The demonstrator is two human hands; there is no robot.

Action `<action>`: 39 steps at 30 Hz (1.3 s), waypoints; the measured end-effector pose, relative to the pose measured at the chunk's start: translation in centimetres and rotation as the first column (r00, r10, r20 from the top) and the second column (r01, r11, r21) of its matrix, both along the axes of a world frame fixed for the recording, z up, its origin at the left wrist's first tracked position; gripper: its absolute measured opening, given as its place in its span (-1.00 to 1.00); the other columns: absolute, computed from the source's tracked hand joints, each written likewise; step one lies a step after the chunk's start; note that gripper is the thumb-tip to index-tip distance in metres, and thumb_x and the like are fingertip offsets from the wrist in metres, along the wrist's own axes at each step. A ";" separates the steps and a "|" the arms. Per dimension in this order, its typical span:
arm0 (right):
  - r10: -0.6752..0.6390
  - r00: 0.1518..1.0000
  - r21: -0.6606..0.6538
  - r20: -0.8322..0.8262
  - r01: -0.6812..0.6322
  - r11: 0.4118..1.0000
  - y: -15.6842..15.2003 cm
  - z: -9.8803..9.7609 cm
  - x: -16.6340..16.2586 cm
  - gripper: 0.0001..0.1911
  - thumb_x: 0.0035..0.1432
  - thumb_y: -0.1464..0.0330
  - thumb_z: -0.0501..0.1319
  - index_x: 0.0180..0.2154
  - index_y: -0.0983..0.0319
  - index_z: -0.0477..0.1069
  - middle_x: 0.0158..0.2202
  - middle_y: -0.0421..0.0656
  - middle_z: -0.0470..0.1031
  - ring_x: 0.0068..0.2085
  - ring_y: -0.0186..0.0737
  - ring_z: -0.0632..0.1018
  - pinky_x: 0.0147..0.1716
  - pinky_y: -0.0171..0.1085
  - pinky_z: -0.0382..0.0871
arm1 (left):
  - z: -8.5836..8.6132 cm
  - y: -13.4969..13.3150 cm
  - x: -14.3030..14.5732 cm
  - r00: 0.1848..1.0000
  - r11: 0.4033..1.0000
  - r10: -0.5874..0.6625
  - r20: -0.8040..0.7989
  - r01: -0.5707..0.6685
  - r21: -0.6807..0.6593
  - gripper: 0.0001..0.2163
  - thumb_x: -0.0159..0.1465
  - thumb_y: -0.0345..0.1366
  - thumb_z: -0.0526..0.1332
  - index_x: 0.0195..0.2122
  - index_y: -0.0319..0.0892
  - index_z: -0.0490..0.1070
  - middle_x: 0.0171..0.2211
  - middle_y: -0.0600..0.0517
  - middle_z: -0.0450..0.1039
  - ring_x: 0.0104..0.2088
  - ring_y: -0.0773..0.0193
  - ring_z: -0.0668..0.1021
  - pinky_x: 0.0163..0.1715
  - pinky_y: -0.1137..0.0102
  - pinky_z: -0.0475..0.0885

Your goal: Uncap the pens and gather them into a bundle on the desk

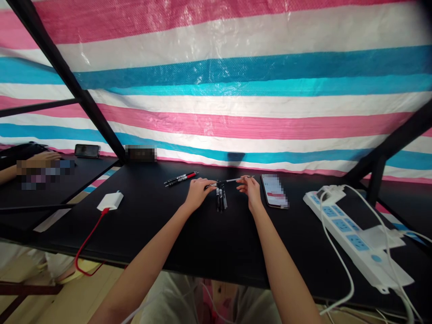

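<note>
Near the middle of the black table, my left hand (pixel 197 194) is closed, with thumb and fingers pinching what looks like a dark pen barrel (pixel 212 185). My right hand (pixel 250 190) pinches a thin, pale pen refill (pixel 232 180), which lies level between the two hands and points at the barrel. Whether the refill's dark end touches the barrel I cannot tell. Just below, between my hands, several black pens (pixel 221 200) lie side by side. Beyond my left hand lie more pens (pixel 181 178), one with a red end.
A phone (pixel 275 191) with a lit screen lies right of my right hand. Farther right is a white power strip (pixel 357 240) with cables. At left sits a white charger (pixel 110 201) with a red cable. Another person's hand (pixel 42 159) rests at the far-left table.
</note>
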State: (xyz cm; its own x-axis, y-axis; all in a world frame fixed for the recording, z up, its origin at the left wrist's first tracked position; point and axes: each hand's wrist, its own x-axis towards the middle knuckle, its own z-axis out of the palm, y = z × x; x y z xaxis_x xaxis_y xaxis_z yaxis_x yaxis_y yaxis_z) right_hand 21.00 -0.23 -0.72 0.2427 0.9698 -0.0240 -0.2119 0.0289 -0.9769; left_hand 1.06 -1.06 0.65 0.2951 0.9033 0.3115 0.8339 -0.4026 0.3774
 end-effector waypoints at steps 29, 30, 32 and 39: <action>0.329 0.780 0.025 0.532 -0.402 0.915 -0.6 -0.4 -0.2 -0.66 0.08 0.21 -0.01 -0.22 0.23 0.39 -0.40 -0.19 0.45 -0.62 -0.43 0.37 -0.61 -0.40 0.19 | -0.7 2.1 -7.2 0.863 0.932 0.361 -0.353 -0.316 0.179 -0.80 0.23 -0.26 0.01 -0.22 -0.08 0.39 -0.26 -0.05 0.40 -0.20 0.14 0.32 -0.20 0.27 0.08; 0.326 0.780 0.028 0.535 -0.402 0.915 -0.6 -0.4 -0.2 -0.67 0.07 0.22 -0.01 -0.22 0.23 0.39 -0.40 -0.19 0.45 -0.62 -0.43 0.37 -0.60 -0.40 0.20 | -0.7 2.1 -7.2 0.865 0.931 0.360 -0.348 -0.312 0.188 -0.81 0.22 -0.26 0.02 -0.22 -0.08 0.38 -0.27 -0.04 0.40 -0.20 0.14 0.32 -0.20 0.27 0.08; 0.320 0.776 0.034 0.543 -0.401 0.916 -0.7 -0.3 -0.3 -0.69 0.07 0.25 0.00 -0.23 0.23 0.39 -0.41 -0.20 0.45 -0.62 -0.43 0.37 -0.56 -0.38 0.23 | -0.7 2.2 -7.1 0.870 0.930 0.361 -0.336 -0.310 0.197 -0.83 0.22 -0.27 0.03 -0.25 -0.10 0.37 -0.29 -0.04 0.40 -0.21 0.14 0.32 -0.19 0.27 0.08; 0.304 0.762 0.029 0.572 -0.389 0.921 -1.0 0.0 -0.5 -0.71 0.07 0.29 0.00 -0.24 0.23 0.40 -0.43 -0.20 0.45 -0.62 -0.42 0.36 -0.50 -0.36 0.26 | -0.7 2.2 -7.3 0.878 0.923 0.373 -0.301 -0.319 0.213 -0.85 0.22 -0.29 0.03 -0.31 -0.13 0.38 -0.29 -0.07 0.38 -0.19 0.11 0.31 -0.17 0.23 0.05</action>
